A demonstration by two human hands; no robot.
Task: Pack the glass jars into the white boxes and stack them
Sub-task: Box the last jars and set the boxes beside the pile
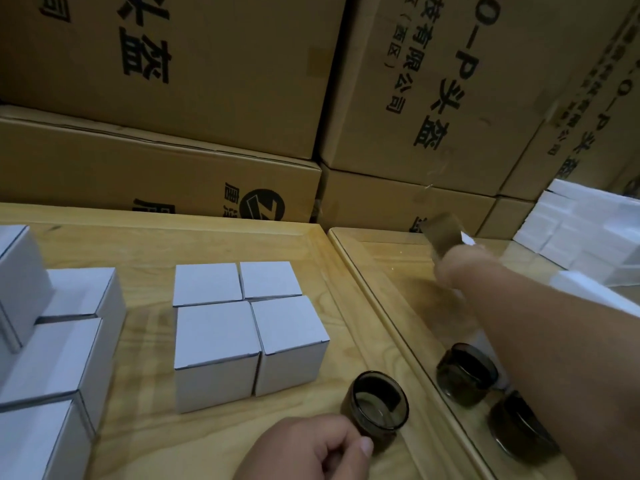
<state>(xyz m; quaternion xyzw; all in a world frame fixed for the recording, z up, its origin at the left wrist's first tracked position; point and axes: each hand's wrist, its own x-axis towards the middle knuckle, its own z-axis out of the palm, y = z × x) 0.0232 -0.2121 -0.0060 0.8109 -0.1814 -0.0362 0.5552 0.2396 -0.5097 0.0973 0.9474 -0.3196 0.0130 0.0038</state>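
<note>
Nearest to the camera is the left hand, at the bottom edge of the view, with its fingers curled and the thumb tip touching the side of a dark glass jar; it seems to hold the jar by its near wall. This jar stands upright with the mouth open on the wooden table. Just to the left of it are four closed white boxes, packed together as a square block, two in front and two behind. More white boxes are at the left edge, some stacked higher than others. The right arm reaches forward across a second table with a glass top, and the right hand is blurred; it grips a flat piece that looks brown with a white corner (perhaps an unfolded box, I cannot tell). Under this arm two more dark jars stand on the glass, partly hidden. A pile of flat white boxes lies at the far right. Big brown cartons with black print form a wall behind both tables.
</note>
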